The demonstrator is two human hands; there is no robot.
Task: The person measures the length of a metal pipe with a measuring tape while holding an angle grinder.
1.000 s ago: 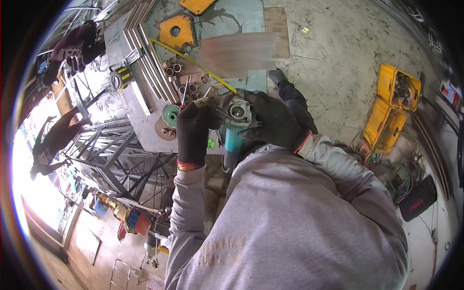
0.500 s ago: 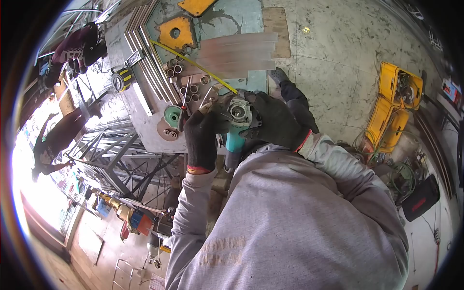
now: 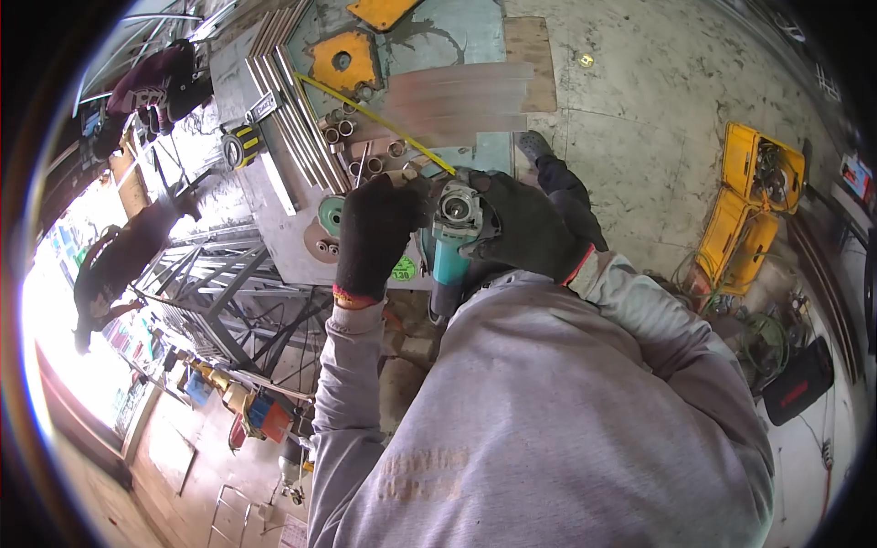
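My right hand, in a black glove, is closed around the side of a teal angle grinder. Its bare metal head, with the spindle in the middle, faces up. My left hand, also gloved, has its fingers curled together just left of the grinder head; whatever they hold is hidden. Beyond that hand, a thin screwdriver shaft shows on the table, its handle covered. Beside the left hand lie a green disc and a brown disc with small nuts on it. A round green label shows below the left wrist.
Metal rings, long metal bars and a yellow tape strip lie on the table. Farther off are a yellow-black tape measure and an orange plate. An open yellow toolbox stands right. Another person is far left.
My left hand has risen and turned, its fingers curling in, and now covers the screwdriver handle. The round green label has come into sight. The right hand keeps its hold on the grinder.
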